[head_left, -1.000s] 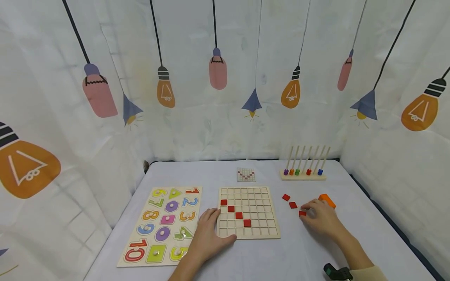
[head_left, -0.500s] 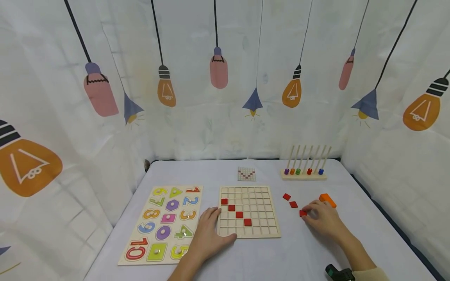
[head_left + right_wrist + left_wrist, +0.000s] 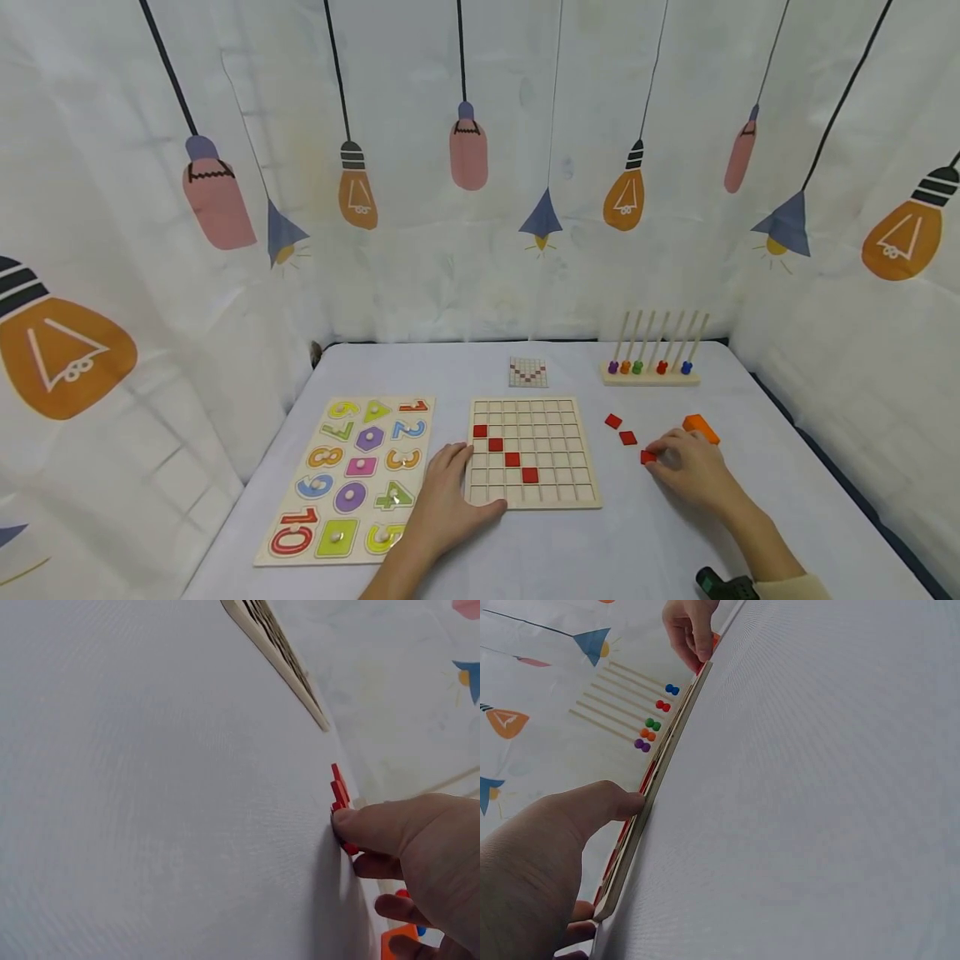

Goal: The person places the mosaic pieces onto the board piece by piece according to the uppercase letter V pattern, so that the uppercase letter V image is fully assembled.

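My left hand (image 3: 454, 510) holds the near left corner of a wooden grid board (image 3: 558, 452), thumb on the near edge and fingers along the left side. Red square tiles sit in the board's grid in a diagonal, such as the red tile (image 3: 512, 459) near its middle. Right of the board, my right hand (image 3: 692, 468) pinches a red square tile (image 3: 647, 457) between thumb and finger, low at the table. Two more loose red tiles lie just beyond it, a near one (image 3: 627, 437) and a farther one (image 3: 613, 421).
A wooden number-and-shape puzzle (image 3: 300, 454) lies left, partly behind my left forearm. A small pattern card (image 3: 528, 372) is beyond the board. At back right stands a pegged bead rack (image 3: 649, 379). An orange block (image 3: 701, 427) lies beyond my right hand, on the white tablecloth (image 3: 555, 554).
My right thumb and fingers have closed a little on the nearest loose red tile, which has barely shifted. The left hand stays at the board, and the head view drifts slightly.
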Demonstrator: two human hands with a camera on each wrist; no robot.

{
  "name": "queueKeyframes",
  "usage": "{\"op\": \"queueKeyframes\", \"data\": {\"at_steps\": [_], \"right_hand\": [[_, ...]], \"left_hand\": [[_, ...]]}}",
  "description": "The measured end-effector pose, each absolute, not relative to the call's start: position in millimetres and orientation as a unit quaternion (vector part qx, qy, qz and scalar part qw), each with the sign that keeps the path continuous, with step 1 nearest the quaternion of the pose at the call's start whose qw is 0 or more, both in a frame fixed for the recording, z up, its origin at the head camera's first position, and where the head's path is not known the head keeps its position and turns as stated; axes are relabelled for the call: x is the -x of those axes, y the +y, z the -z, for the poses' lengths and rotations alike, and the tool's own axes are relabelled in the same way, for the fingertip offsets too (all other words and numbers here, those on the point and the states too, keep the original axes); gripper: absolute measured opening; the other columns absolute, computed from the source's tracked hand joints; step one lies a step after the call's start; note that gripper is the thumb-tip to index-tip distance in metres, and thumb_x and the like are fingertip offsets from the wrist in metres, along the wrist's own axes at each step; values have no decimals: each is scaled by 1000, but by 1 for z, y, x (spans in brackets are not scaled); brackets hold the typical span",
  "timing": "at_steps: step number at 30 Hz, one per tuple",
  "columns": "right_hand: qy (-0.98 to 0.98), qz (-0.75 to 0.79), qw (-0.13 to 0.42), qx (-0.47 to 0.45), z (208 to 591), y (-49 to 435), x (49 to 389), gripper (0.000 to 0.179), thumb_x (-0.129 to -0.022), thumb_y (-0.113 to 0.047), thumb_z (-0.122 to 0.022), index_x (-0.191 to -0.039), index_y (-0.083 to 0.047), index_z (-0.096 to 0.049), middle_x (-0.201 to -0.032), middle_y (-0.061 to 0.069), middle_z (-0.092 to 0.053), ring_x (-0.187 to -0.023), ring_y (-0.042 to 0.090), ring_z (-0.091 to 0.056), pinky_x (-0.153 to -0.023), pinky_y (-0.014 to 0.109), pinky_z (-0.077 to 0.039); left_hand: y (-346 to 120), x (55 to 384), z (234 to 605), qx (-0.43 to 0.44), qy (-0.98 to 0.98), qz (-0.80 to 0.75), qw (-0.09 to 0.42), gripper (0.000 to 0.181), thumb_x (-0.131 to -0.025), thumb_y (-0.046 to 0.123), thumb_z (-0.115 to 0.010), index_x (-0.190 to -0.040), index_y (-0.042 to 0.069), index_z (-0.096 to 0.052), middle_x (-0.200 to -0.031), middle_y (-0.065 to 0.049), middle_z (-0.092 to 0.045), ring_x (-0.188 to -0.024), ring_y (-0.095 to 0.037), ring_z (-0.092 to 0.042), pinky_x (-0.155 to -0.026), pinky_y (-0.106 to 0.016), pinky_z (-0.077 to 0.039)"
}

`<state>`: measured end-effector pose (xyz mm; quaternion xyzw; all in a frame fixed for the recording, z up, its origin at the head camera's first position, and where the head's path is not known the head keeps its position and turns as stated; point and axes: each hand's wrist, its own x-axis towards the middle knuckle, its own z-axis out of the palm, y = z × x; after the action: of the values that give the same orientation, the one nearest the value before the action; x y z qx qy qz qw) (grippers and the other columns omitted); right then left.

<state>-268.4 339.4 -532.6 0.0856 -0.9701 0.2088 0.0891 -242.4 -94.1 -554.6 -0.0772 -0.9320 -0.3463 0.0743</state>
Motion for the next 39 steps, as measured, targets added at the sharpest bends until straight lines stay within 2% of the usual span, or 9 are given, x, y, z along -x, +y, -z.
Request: {"op": "queueKeyframes", "data": {"at_steps": [5,12,17,23,28,33,39], "right_hand": [[-969,-220,84,-75,526,337,267,21,-93,-25,-90,-112,-21,-84,-113,-1,-78,-116,33,-63,-97,65,-58],[-966,-233,92,-71,517,332,266,23,-94,-21,-89,-117,-20,-84,-112,-3,-78,-116,28,-65,-97,61,-60],[-963,-240,95,-73,515,325,267,23,-95,-23,-89,-118,-19,-84,-117,0,-81,-117,29,-65,-101,65,-60],[-962,-244,92,-77,516,317,269,23,-95,-24,-89,-117,-19,-84,-117,0,-81,-116,27,-61,-99,62,-58],[-961,-248,87,-91,520,310,272,23,-95,-23,-89,-118,-21,-84,-116,-2,-81,-119,27,-60,-103,61,-52],[-960,-241,96,-107,522,301,274,24,-94,-22,-90,-118,-21,-85,-110,-6,-79,-114,25,-61,-103,60,-54],[-958,-242,95,-120,525,292,276,24,-93,-23,-91,-116,-21,-85,-108,-8,-79,-112,24,-62,-101,60,-50]], "left_hand": [[-94,242,555,77,-932,346,75,110,-71,66,-94,-157,7,-60,-161,-10,-57,-156,-37,-47,-128,-61,-45],[-94,243,556,77,-933,343,75,110,-72,67,-94,-157,7,-60,-161,-10,-56,-156,-37,-47,-128,-61,-45],[-95,243,557,76,-933,343,75,111,-72,68,-94,-157,7,-60,-161,-11,-56,-156,-37,-47,-128,-61,-45],[-95,243,556,79,-933,344,76,110,-72,67,-94,-157,7,-60,-160,-10,-57,-155,-36,-47,-128,-60,-45],[-94,243,556,80,-934,340,80,110,-72,67,-94,-157,7,-60,-159,-10,-57,-154,-36,-48,-127,-59,-46],[-94,242,556,79,-934,339,80,109,-72,66,-94,-157,7,-60,-160,-10,-57,-155,-37,-48,-128,-60,-45],[-94,243,556,78,-933,341,80,110,-72,66,-94,-157,7,-60,-160,-11,-57,-155,-37,-48,-128,-61,-45]]}}
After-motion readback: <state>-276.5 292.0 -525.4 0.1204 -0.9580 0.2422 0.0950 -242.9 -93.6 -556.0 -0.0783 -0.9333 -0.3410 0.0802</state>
